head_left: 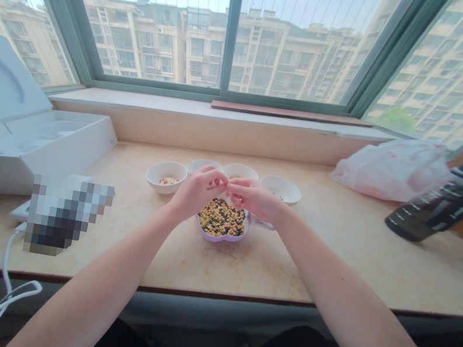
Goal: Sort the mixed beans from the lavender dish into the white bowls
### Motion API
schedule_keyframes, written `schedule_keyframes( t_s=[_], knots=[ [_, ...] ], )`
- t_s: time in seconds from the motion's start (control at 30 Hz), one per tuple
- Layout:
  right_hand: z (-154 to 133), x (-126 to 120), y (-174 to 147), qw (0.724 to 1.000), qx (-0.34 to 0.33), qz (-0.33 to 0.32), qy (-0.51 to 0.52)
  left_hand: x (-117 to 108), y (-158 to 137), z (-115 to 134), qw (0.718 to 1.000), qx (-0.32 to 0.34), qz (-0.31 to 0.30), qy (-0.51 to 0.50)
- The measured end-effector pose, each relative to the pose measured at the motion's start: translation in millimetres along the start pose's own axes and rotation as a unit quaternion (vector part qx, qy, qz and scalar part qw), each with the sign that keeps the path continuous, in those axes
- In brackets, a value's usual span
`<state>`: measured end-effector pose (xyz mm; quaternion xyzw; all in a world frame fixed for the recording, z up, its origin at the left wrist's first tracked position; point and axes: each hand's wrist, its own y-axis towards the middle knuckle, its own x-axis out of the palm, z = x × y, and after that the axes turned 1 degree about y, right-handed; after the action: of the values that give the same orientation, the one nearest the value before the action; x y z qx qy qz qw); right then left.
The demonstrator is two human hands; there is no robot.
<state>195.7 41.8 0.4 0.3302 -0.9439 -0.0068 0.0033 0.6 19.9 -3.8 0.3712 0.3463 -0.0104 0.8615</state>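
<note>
My left hand (198, 189) and my right hand (257, 197) meet at the fingertips above a purple-rimmed bowl (223, 238). Both are closed in a pinch, and whatever is between the fingers is too small to make out. Mixed beans (223, 218), yellowish, black and green, fill the purple bowl. Behind the hands stand white bowls in a row: the leftmost white bowl (155, 174) holds some pale and reddish pieces, and the rightmost white bowl (293, 192) has a few small bits. Two middle bowls, a white bowl (197, 163) and another white bowl (241, 169), are partly hidden.
On the left are an open white box (71, 149) and a blurred-out object (66, 217) with a white cable (8, 260). A plastic bag (392, 168) and a dark bottle (440, 199) stand right. A small white item (262, 224) lies under my right wrist. Windows rise behind.
</note>
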Motion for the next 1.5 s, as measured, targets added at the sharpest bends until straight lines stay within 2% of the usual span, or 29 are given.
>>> schedule_keyframes(
  t_s=[0.23, 0.33, 0.37, 0.43, 0.5, 0.53, 0.6, 0.7, 0.83, 1.2, 1.4, 1.5],
  knots=[
    [3.2, -1.0, 1.8, 0.999, -0.012, 0.029, -0.028, 0.8, -0.2, -3.0, 0.999, 0.011, -0.025, 0.023],
    [4.7, -3.4, 3.7, 0.982, -0.057, 0.122, -0.131, 0.2, -1.1, -1.2, 0.998, -0.002, -0.043, 0.035],
    [4.9, -5.2, 4.2, 0.963, -0.079, 0.171, -0.195, -0.1, -1.7, 0.3, 0.998, -0.004, -0.061, 0.035],
    [5.3, -10.4, 5.1, 0.897, -0.117, 0.262, -0.336, -0.8, -3.0, 4.5, 0.992, 0.003, -0.118, 0.033],
    [5.8, -16.5, 5.7, 0.829, -0.13, 0.315, -0.443, -1.4, -4.0, 9.5, 0.979, 0.024, -0.199, 0.027],
    [6.3, -19.5, 6.0, 0.807, -0.127, 0.329, -0.474, -1.7, -4.2, 11.8, 0.97, 0.034, -0.238, 0.025],
    [8.1, -24.6, 6.7, 0.782, -0.111, 0.341, -0.509, -2.3, -4.3, 15.4, 0.951, 0.049, -0.303, 0.03],
    [12.5, -29.2, 8.3, 0.76, -0.083, 0.342, -0.546, -3.1, -3.9, 16.9, 0.929, 0.035, -0.365, 0.053],
    [17.3, -30.8, 10.3, 0.753, -0.063, 0.332, -0.564, -2.5, -4.8, 14.9, 0.916, -0.01, -0.396, 0.062],
    [14.0, -22.2, 8.6, 0.776, -0.081, 0.323, -0.536, 3.9, -7.1, 8.1, 0.931, -0.013, -0.36, 0.055],
    [11.3, -19.2, 8.0, 0.784, -0.086, 0.314, -0.528, 4.6, -5.2, 3.9, 0.949, 0.019, -0.312, 0.03],
    [12.3, -18.5, 8.5, 0.794, -0.1, 0.301, -0.519, 2.3, -3.1, 2.0, 0.965, 0.019, -0.259, 0.028]
  ],
)
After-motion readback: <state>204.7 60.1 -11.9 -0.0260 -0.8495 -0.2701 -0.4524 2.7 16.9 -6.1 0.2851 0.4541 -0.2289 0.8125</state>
